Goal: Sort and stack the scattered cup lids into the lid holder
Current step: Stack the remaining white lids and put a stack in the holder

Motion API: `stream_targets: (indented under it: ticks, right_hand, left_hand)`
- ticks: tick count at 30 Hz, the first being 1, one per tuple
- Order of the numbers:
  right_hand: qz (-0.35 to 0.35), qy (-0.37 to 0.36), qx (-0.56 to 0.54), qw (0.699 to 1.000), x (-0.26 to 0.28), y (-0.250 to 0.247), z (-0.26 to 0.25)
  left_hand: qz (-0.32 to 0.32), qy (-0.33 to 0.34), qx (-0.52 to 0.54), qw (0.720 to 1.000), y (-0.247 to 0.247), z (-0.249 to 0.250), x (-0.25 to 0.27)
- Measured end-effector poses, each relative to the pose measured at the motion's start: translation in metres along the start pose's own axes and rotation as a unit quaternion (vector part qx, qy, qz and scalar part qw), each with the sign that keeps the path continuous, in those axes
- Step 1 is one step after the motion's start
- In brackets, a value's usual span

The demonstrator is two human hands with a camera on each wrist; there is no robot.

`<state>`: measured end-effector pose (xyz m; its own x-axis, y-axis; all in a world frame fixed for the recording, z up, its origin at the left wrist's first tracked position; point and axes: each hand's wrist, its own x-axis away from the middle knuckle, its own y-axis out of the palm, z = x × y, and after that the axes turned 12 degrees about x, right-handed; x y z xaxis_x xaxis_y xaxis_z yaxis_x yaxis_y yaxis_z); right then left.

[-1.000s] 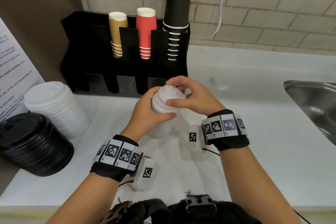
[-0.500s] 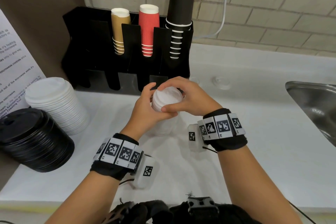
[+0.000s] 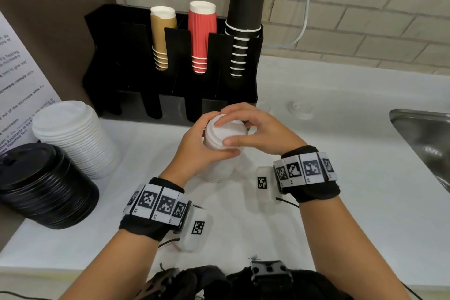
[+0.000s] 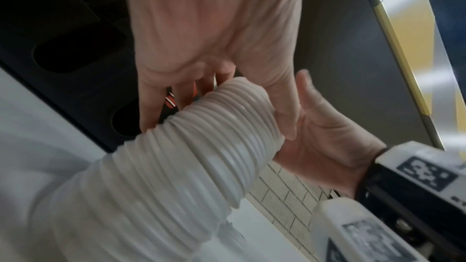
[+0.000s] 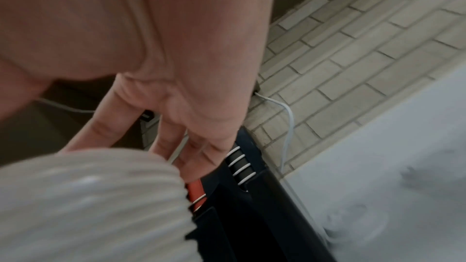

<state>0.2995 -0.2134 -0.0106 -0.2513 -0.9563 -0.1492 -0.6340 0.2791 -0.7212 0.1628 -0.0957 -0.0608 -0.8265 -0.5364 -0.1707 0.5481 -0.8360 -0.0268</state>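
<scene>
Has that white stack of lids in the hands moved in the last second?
Yes. The held white lid stack has edged slightly closer to the black holder.

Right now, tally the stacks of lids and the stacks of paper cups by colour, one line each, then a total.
White plastic lid stacks: 2, one held in both hands, one lying on the white counter
Black plastic lid stacks: 1
Brown paper cup stacks: 1
Red ribbed paper cup stacks: 1
Black paper cup stacks: 1
Total: 6 stacks
</scene>
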Motion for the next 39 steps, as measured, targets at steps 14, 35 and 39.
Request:
stream_targets:
  ticks: [14, 35, 39]
  right_hand:
    - [0.090, 0.548, 0.191, 0.809, -0.026, -0.063, 0.156]
    - [0.230, 0.366, -0.031, 0.901, -0.018, -0.059, 0.077]
    - [0.247, 0.208, -0.131, 0.937, -0.006, -0.028, 0.018]
  left_hand:
    - [-0.009, -0.021, -0.026, 0.999, -0.006, 0.003, -0.004]
    - [0.020, -0.014, -0.005, 1.000, -0.014, 0.000, 0.000]
    - [0.028, -0.014, -0.012, 0.999, -0.013, 0.000, 0.000]
